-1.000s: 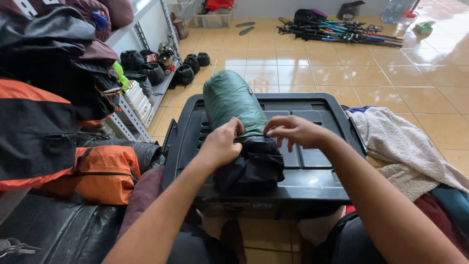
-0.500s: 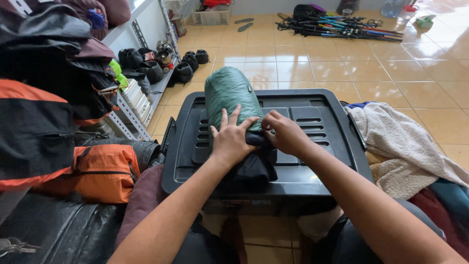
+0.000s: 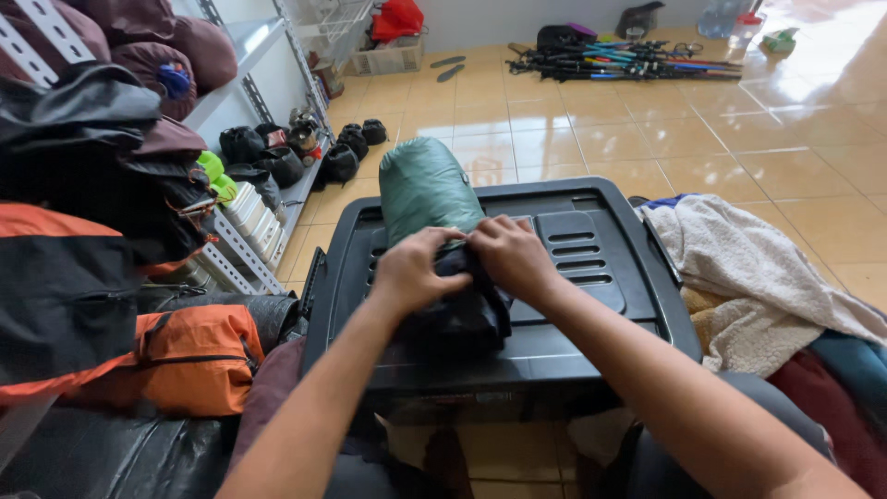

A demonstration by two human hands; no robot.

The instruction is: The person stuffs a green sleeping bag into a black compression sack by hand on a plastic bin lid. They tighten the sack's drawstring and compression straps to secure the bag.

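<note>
while both hands pinch the black sack [image 3: 459,314] at the green roll [image 3: 423,189], my left hand [image 3: 411,271] and right hand [image 3: 506,254] seem mid-stuffing; next i would pull the sack further up.

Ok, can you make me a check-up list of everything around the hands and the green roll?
Surface: black plastic bin lid, vented, on a tiled floor.
Job's things: green rolled bundle lying on the lid, its near end in a black sack.
Clutter: cream fleece blanket to the right; orange bag to the left.
Grippers: left hand and right hand both pinch the sack's edge.
Cables: nothing seen.
Surroundings: metal shelf with dark pouches; trekking poles far off.
</note>
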